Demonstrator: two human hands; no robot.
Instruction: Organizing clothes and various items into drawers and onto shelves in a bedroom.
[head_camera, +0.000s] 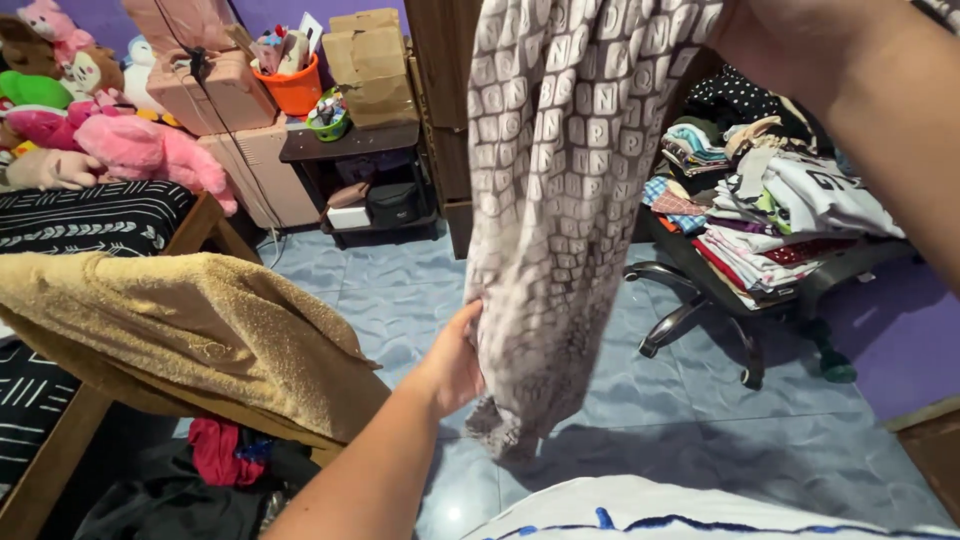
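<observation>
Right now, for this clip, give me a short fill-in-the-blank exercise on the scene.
1. The left hand grips the lower edge of a hanging patterned ____.
2. The tan towel is draped over the wooden end of the ____.
3. Folded clothes are stacked on an office ____.

Missing words: garment; bed; chair

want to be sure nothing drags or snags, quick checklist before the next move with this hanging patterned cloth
1. Left hand grips the patterned cloth at its lower edge: ok.
2. Right hand's grip at the top: cannot tell, hand out of frame, only the forearm shows.
3. Cloth hangs above the blue floor: ok.
4. Cloth apart from the tan towel: ok.
5. Clothes pile on the office chair stacked steadily: cannot tell.
</observation>
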